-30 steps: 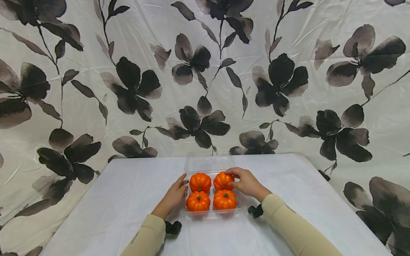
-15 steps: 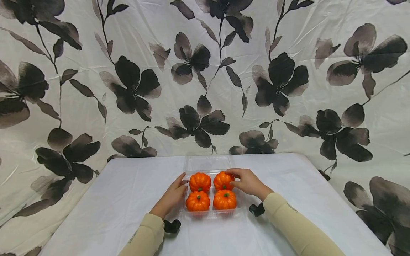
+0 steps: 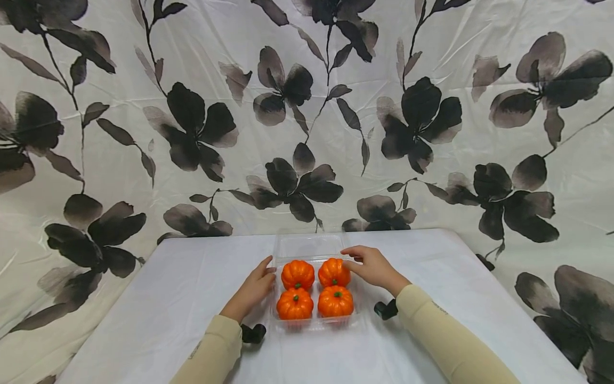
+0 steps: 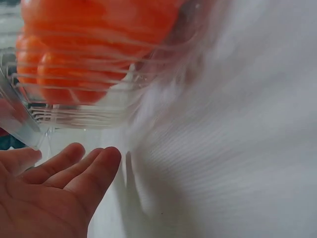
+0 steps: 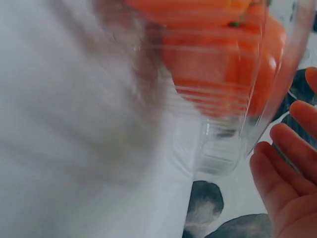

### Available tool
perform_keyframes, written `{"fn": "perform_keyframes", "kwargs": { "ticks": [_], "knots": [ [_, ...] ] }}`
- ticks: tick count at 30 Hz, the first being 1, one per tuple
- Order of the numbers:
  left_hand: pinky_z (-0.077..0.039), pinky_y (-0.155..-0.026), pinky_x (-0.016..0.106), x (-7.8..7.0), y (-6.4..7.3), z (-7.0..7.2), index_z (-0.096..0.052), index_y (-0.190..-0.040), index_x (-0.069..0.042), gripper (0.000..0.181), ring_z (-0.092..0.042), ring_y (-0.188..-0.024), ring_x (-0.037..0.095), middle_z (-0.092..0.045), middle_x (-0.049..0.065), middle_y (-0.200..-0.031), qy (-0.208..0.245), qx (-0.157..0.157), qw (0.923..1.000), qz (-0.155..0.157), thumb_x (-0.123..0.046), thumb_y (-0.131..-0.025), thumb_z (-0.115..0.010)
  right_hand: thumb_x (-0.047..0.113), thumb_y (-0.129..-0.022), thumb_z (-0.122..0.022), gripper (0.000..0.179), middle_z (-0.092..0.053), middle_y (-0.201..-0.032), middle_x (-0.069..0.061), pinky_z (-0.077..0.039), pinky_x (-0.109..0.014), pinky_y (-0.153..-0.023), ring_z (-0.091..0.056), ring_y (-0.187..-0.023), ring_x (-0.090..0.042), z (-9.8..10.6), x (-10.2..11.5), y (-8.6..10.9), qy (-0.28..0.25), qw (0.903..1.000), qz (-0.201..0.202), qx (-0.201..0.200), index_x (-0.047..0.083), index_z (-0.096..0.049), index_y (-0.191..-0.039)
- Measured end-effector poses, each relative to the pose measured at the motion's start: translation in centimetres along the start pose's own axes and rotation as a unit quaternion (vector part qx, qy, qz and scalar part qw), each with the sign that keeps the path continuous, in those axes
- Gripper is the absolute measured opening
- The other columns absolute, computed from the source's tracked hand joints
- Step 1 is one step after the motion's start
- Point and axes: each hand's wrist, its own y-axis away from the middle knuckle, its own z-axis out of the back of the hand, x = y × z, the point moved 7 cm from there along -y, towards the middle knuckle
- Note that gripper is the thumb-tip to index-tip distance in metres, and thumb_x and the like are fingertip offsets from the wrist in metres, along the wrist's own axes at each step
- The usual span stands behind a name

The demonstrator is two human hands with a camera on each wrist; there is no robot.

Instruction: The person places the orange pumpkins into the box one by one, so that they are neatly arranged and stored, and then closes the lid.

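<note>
A clear plastic clamshell box (image 3: 316, 322) lies with its lid (image 3: 307, 246) folded back, holding several small orange pumpkins in two rows: back left (image 3: 298, 274), back right (image 3: 334, 272), front left (image 3: 295, 304) and front right (image 3: 335, 302). My left hand (image 3: 254, 286) is beside the box's left side, its relaxed fingers (image 4: 94, 173) close to the ribbed wall; whether they touch is unclear. At the back right corner, my right hand (image 3: 376, 270) hovers by the back right pumpkin with fingers extended. In the right wrist view those fingers (image 5: 270, 173) are near the clear rim, holding nothing.
A white cloth covers the table (image 3: 192, 288). Behind it hangs a pale curtain (image 3: 355, 176) with dark flowers. Black wrist devices sit under both forearms, one at the left wrist (image 3: 253, 334) and one at the right wrist (image 3: 386, 309).
My right hand has come off the back right pumpkin, its fingers straightening and shifting right. The left hand has drawn slightly left, away from the box. The pumpkins stay in place.
</note>
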Motion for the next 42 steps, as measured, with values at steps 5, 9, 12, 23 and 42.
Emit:
{"fn": "perform_keyframes", "kwargs": {
  "ticks": [5, 9, 12, 23, 42],
  "knots": [
    [-0.052, -0.092, 0.041, -0.1, -0.6, 0.4, -0.023, -0.153, -0.003, 0.059, -0.056, -0.116, 0.032, -0.049, 0.027, -0.140, -0.018, -0.003, 0.9998, 0.001, -0.015, -0.098, -0.042, 0.028, -0.092, -0.065, 0.035, -0.066, -0.125, -0.008, -0.054, -0.042, -0.095, -0.062, -0.115, -0.029, 0.5, -0.6, -0.7, -0.005, 0.9998, -0.009, -0.014, 0.012, -0.066, -0.123],
    [-0.049, -0.100, 0.048, -0.1, -1.3, 0.6, -0.023, -0.153, -0.002, 0.059, -0.055, -0.121, 0.035, -0.049, 0.028, -0.141, -0.028, -0.008, 0.9996, 0.005, -0.018, -0.099, -0.042, 0.027, -0.092, -0.064, 0.037, -0.066, -0.126, -0.010, -0.055, -0.043, -0.093, -0.062, -0.115, -0.030, 0.8, -0.9, -1.1, -0.009, 0.9993, -0.025, -0.027, 0.010, -0.065, -0.124],
    [-0.045, -0.104, 0.051, -0.1, -1.9, 0.8, -0.023, -0.152, -0.001, 0.058, -0.054, -0.123, 0.037, -0.049, 0.028, -0.141, -0.038, -0.010, 0.9992, 0.004, -0.019, -0.100, -0.040, 0.029, -0.092, -0.064, 0.038, -0.066, -0.124, -0.010, -0.055, -0.043, -0.092, -0.063, -0.113, -0.029, 1.0, -1.3, -1.6, -0.003, 0.9985, -0.040, -0.038, 0.008, -0.065, -0.125],
    [-0.037, -0.110, 0.054, 0.3, -4.3, 1.6, -0.035, -0.146, 0.006, 0.055, -0.048, -0.131, 0.040, -0.049, 0.027, -0.142, -0.078, -0.034, 0.9962, 0.018, -0.023, -0.099, -0.039, 0.033, -0.091, -0.062, 0.044, -0.068, -0.116, -0.013, -0.055, -0.042, -0.089, -0.063, -0.105, -0.028, 0.8, -3.3, -2.9, -0.008, 0.9919, -0.116, -0.051, 0.005, -0.064, -0.126],
    [-0.050, -0.099, 0.046, 1.0, -6.8, 1.3, -0.046, -0.138, 0.009, 0.049, -0.064, -0.106, 0.028, -0.061, 0.026, -0.126, -0.069, -0.040, 0.9965, 0.024, -0.018, -0.098, -0.040, 0.036, -0.093, -0.058, 0.047, -0.062, -0.130, -0.015, -0.050, -0.047, -0.099, -0.058, -0.119, -0.032, -0.6, -5.3, -3.6, -0.049, 0.9797, -0.191, -0.034, 0.003, -0.063, -0.126]
  ]
}}
